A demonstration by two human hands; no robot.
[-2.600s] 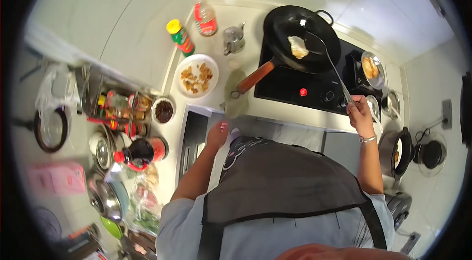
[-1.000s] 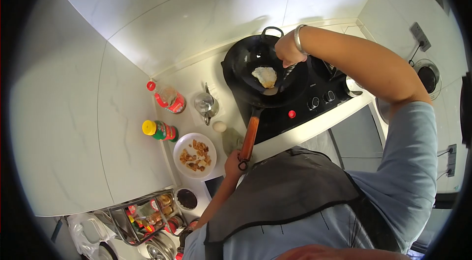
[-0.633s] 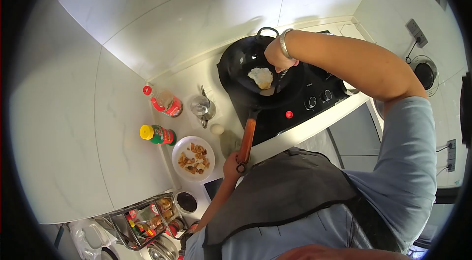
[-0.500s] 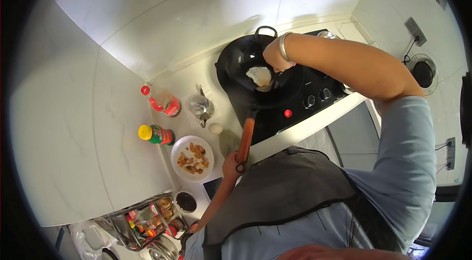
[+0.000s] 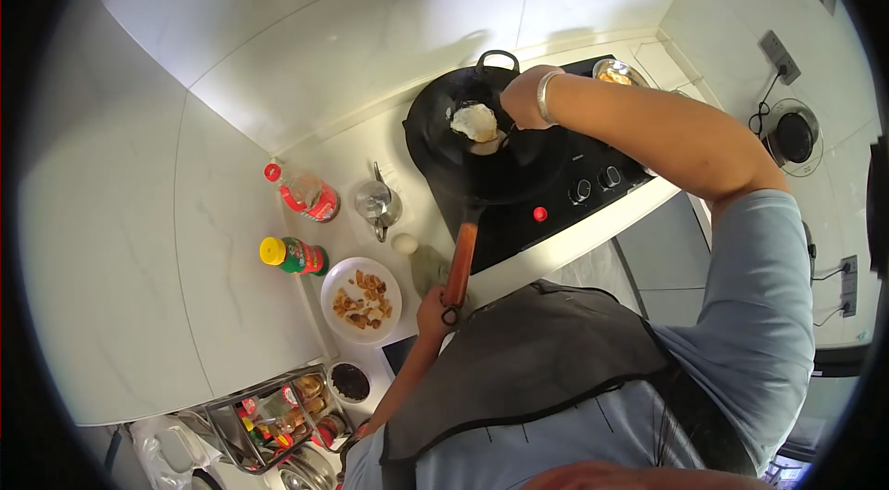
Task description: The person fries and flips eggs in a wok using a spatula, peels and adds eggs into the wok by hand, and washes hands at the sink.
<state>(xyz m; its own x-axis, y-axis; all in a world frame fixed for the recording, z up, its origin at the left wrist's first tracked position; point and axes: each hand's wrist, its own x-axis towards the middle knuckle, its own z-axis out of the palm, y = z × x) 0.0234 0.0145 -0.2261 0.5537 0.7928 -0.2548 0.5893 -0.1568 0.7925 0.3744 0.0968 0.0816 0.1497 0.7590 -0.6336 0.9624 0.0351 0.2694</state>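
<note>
A black wok [image 5: 435, 161] stands on the cooktop, with a fried egg [image 5: 475, 122] lying inside it, white with browned edges. My left hand [image 5: 433, 312] is closed around the lower end of the wok's reddish wooden handle [image 5: 461, 258]. Over the wok's right side, just beside the egg, my right hand [image 5: 526, 101] is closed, a bracelet on its wrist. What it grips is mostly hidden; only a thin dark piece shows below the fingers. A pale patch lies under the egg's lower edge, and I cannot tell what it is.
Left of the wok are a metal pot [image 5: 378, 203], a whole egg [image 5: 405, 243], a plate [image 5: 328, 309] of browned food pieces, a red-labelled bottle [image 5: 319, 203] and a green bottle [image 5: 304, 256]. A metal bowl [image 5: 637, 71] sits behind my right forearm. A rack [image 5: 222, 416] holds seasonings.
The fried egg has shifted up and slightly left in the wok. My right hand has moved slightly up, uncovering more of the metal bowl. My left hand stays on the handle.
</note>
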